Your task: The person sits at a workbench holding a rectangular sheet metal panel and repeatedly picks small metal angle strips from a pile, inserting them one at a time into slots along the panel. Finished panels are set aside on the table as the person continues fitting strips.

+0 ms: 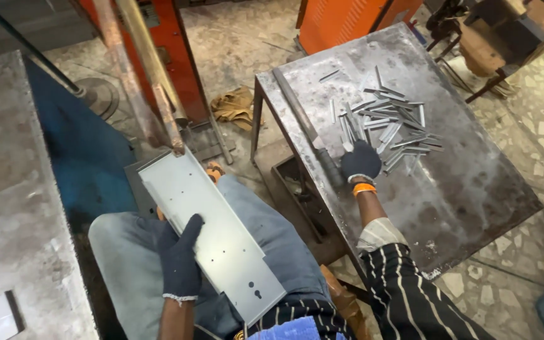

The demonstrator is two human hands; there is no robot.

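Note:
My left hand, in a dark glove, grips the near edge of a long grey sheet-metal panel with small holes, which rests across my lap. My right hand, also gloved, reaches out to a pile of small metal strips on a worn steel table. Its fingers sit at the near edge of the pile; whether they hold a strip is hidden by the glove.
A long metal bar lies along the steel table's left edge. An orange machine stands behind it. Rusty pipes lean at the upper left, a grey and blue machine body on my left, a rag on the floor.

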